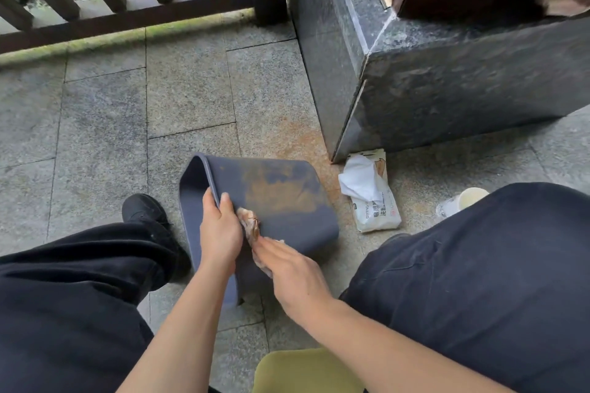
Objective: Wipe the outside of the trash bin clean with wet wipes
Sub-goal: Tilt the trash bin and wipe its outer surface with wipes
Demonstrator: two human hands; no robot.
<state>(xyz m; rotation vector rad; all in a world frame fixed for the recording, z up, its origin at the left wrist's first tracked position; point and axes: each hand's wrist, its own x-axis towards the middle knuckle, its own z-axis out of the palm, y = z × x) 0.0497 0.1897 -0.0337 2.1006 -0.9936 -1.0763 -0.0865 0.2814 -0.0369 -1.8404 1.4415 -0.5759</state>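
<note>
A dark blue-grey trash bin [287,201] lies on its side on the stone floor, its mouth facing left and a brown dirt patch on its upturned side. My left hand [220,230] grips the bin's rim, fingers inside and thumb on the outer wall. My right hand [287,268] lies flat with straight fingers, pressing a crumpled, brown-stained wet wipe [249,223] against the bin's near side. A pack of wet wipes [373,198] lies on the floor to the right of the bin, with a white wipe sticking out of it.
A dark stone block [447,83] stands behind the wipes pack. A pale cup [472,196] peeks out by my right knee. My legs in black trousers flank the bin, a black shoe [143,209] to its left. A wooden railing [127,9] runs along the back.
</note>
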